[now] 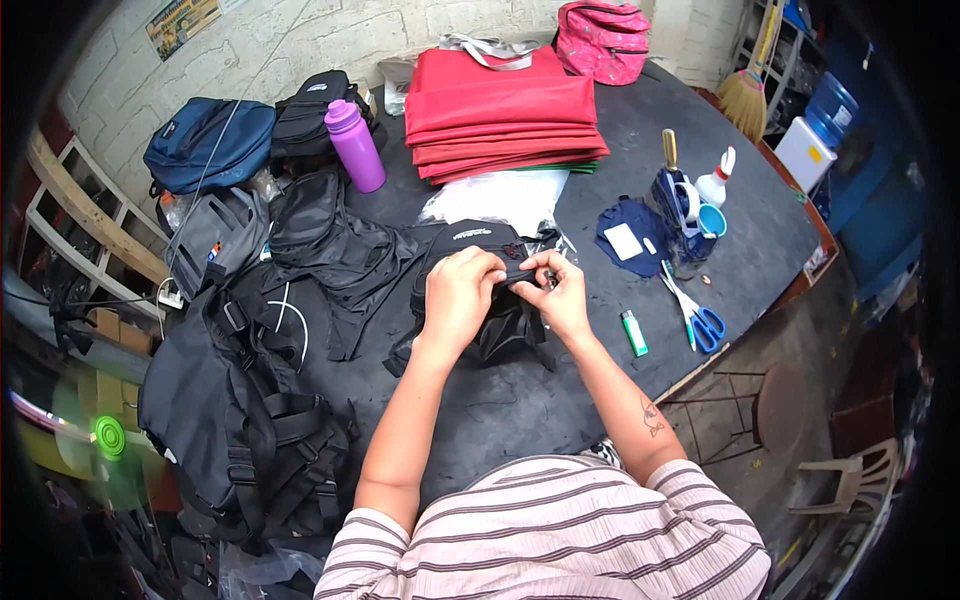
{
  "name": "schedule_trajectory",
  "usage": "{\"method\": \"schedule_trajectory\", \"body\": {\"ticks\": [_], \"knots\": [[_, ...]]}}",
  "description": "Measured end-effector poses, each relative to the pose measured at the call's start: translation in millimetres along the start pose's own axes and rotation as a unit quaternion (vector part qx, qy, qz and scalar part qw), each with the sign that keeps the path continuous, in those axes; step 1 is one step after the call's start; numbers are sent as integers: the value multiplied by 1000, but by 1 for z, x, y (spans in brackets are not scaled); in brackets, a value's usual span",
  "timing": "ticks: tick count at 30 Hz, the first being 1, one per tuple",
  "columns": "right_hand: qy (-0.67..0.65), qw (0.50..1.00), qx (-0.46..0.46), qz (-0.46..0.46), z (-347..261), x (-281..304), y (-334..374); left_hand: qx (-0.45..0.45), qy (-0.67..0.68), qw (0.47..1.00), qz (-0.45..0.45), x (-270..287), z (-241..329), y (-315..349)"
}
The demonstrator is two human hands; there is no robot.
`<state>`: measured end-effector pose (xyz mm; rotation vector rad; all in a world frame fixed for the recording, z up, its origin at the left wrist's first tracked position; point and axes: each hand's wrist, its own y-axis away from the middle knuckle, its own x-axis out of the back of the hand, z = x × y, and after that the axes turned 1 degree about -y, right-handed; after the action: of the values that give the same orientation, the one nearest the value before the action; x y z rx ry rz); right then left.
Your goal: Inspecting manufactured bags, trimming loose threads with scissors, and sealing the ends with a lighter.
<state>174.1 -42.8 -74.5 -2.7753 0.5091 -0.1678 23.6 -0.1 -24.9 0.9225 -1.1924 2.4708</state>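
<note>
A small black bag (462, 240) with light lettering on its top panel lies on the table in front of me. My left hand (462, 297) is closed, its thumb and fingers pinching the bag's dark edge. Close beside it, my right hand (556, 297) pinches the same edge between thumb and fingers. Whether that edge carries a zipper or a seam is too small to tell. Loose black cloth hangs below both hands. To the right of my right hand lie a green lighter (634, 334) and blue-handled scissors (704, 325).
Folded red cloth bags (505, 125) stand at the back, with a pink backpack (605, 42) behind. A purple bottle (355, 147) and blue backpack (212, 143) stand back left. Black bags (205, 400) fill the left side. A spray bottle (714, 182) and blue cup (711, 222) stand right.
</note>
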Motion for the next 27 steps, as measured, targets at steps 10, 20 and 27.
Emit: {"method": "schedule_trajectory", "body": {"ticks": [10,20,27], "knots": [[0,999,21,-50,-21,24,-16,21,44,998,28,-26,-6,-10],[316,929,194,2,-49,28,-18,13,80,993,84,-28,-9,-19],[367,896,250,30,-49,21,-9,-63,-120,988,71,-37,0,-11]]}}
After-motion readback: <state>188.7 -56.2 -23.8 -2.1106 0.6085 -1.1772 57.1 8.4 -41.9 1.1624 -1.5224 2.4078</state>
